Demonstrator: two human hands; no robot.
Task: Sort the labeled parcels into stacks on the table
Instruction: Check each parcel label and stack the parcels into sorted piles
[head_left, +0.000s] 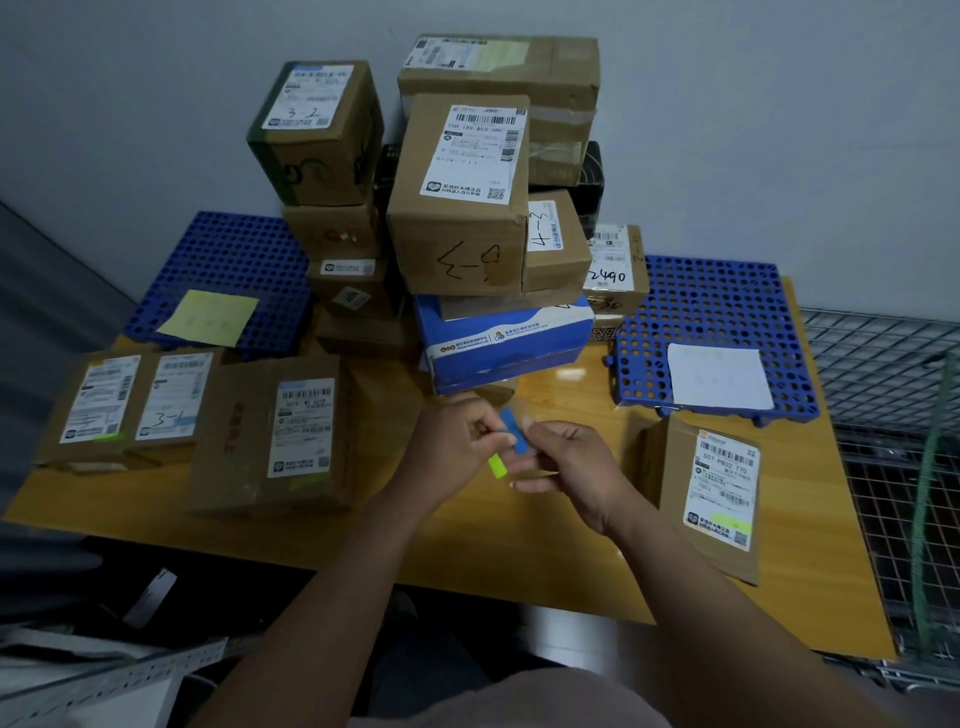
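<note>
Both hands meet over the middle of the yellow table (545, 561). My left hand (457, 441) and my right hand (566, 462) pinch small sticky tabs between them, a blue tab (511, 431) and a green tab (497, 465). Behind them rises a pile of labeled cardboard parcels: a big box marked by pen (462, 197), a box marked 3-2 (317, 130) and a blue-and-white box (509, 338). Three labeled parcels (270, 431) lie flat at the left. One labeled parcel (711, 493) lies at the right.
Two blue perforated mats lie at the back, the left mat (234, 260) carrying a yellow sheet (210, 317), the right mat (717, 312) carrying a white sheet (719, 376). A wire cage (893, 415) stands right of the table. A grey wall is behind.
</note>
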